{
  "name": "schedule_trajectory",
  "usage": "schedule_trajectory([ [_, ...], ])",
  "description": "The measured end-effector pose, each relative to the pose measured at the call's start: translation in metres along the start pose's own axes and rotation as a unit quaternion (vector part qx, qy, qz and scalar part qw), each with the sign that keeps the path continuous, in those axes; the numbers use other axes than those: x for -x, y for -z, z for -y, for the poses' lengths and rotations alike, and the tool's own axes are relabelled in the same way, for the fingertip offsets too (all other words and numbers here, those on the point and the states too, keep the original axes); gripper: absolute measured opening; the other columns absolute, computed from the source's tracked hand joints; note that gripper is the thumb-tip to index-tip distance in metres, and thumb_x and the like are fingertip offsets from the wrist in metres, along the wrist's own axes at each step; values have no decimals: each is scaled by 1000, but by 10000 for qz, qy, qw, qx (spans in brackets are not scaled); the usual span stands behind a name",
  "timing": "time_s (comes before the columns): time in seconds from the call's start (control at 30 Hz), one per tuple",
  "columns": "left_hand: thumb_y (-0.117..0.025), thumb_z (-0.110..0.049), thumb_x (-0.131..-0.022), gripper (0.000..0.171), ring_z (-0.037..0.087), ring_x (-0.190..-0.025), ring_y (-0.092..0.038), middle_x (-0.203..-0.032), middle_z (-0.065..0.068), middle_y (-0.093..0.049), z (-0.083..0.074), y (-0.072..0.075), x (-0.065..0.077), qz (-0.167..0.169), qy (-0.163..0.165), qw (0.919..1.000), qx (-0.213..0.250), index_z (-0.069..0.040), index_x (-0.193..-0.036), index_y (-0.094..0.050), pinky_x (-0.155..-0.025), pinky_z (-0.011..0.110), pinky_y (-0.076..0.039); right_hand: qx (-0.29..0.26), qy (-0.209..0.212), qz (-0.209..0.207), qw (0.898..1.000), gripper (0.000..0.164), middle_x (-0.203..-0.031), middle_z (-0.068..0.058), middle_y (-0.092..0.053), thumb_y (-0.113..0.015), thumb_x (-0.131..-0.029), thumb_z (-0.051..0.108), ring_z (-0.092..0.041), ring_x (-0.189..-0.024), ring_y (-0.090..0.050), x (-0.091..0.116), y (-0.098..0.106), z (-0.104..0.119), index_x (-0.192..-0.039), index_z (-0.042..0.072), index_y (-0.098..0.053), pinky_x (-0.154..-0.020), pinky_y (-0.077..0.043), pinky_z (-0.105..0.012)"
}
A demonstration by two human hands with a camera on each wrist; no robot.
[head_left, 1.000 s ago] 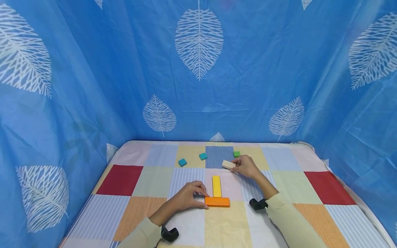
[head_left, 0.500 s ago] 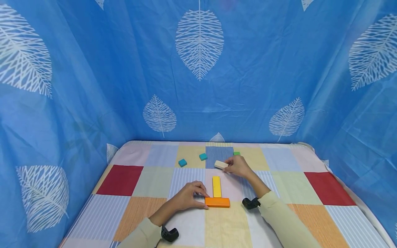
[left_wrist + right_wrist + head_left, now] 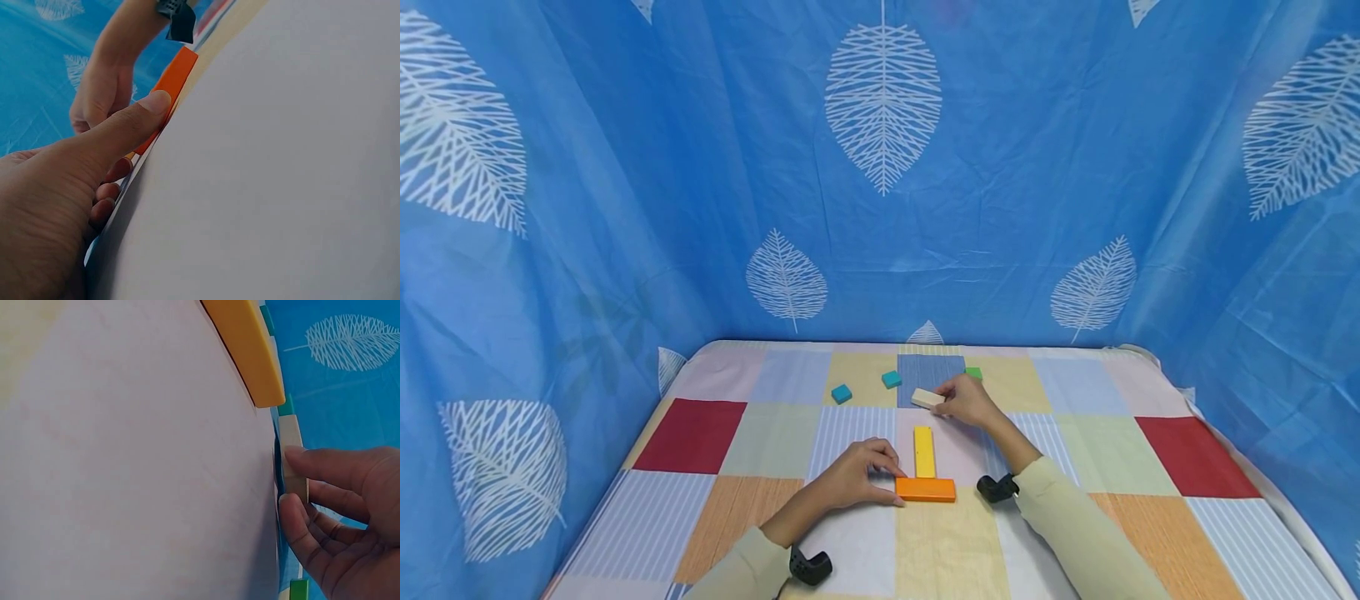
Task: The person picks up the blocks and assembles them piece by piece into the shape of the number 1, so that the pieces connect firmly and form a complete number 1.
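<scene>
An orange block (image 3: 926, 490) lies crosswise on the patchwork cloth. My left hand (image 3: 857, 475) pinches its left end between thumb and fingers; the left wrist view shows the thumb along the face of the orange block (image 3: 177, 74). A yellow block (image 3: 924, 452) extends away from the orange one's far side, so the two form an upside-down T. Beyond them, my right hand (image 3: 967, 402) grips the right end of a pale wooden block (image 3: 927, 397). In the right wrist view, thumb and fingers hold the wooden block (image 3: 290, 434) low, close to the cloth.
Two small teal blocks, one at the left (image 3: 842, 393) and another nearer the middle (image 3: 891, 380), lie toward the back. A green block (image 3: 973, 372) sits just behind my right hand, partly covered. Blue leaf-print curtains (image 3: 880, 250) enclose the back and sides of the cloth-covered table (image 3: 692, 437).
My right hand has moved left with the wooden block, slowing toward now, and more of the green block's left side is covered. The left hand, orange block and yellow block stay put.
</scene>
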State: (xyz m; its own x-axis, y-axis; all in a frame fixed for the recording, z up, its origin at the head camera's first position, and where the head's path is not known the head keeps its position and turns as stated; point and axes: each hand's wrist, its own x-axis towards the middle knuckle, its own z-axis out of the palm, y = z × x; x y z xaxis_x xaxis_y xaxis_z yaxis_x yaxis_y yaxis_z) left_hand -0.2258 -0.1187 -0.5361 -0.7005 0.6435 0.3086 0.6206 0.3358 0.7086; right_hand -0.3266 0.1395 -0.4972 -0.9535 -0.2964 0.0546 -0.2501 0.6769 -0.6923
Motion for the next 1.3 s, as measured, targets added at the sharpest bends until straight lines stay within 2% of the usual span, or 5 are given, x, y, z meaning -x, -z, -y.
schedule_trajectory([
  [0.57, -92, -32, -75, 28, 6, -95, -57, -96, -13, -64, 0, 0, 1, -12, -40, 10000, 48, -18, -97, -82, -89, 27, -49, -66, -182, 109, 9998, 17, -80, -3, -67, -79, -86, 11, -14, -69, -56, -3, -1, 0, -100, 0, -76, -59, -46, -25],
  [0.9, -92, -33, -74, 28, 5, -95, -57, -96, -14, -64, 1, 0, 1, -16, 27, 10000, 26, -18, -97, -82, -90, 27, -48, -181, -116, 72, 9997, 26, -74, -4, -62, -82, -84, 12, -13, -61, -53, -3, -2, -2, -103, -3, -75, -53, -45, -25],
  [1.13, -92, -32, -74, 29, 6, -95, -57, -96, -13, -64, 0, 0, 0, 16, 91, 10000, 21, -18, -98, -82, -90, 27, -49, -312, -348, 244, 9986, 36, -72, -4, -65, -82, -85, 14, -14, -57, -58, -2, -1, 1, -114, -5, -71, -53, -49, -26],
  [1.3, -92, -32, -74, 29, 5, -95, -57, -97, -13, -64, 0, 0, -1, 21, 67, 10000, 4, -18, -98, -82, -90, 27, -49, -473, -256, 344, 9980, 41, -70, -5, -67, -80, -88, 13, -15, -55, -60, -6, 2, -1, -121, -7, -68, -53, -52, -28],
])
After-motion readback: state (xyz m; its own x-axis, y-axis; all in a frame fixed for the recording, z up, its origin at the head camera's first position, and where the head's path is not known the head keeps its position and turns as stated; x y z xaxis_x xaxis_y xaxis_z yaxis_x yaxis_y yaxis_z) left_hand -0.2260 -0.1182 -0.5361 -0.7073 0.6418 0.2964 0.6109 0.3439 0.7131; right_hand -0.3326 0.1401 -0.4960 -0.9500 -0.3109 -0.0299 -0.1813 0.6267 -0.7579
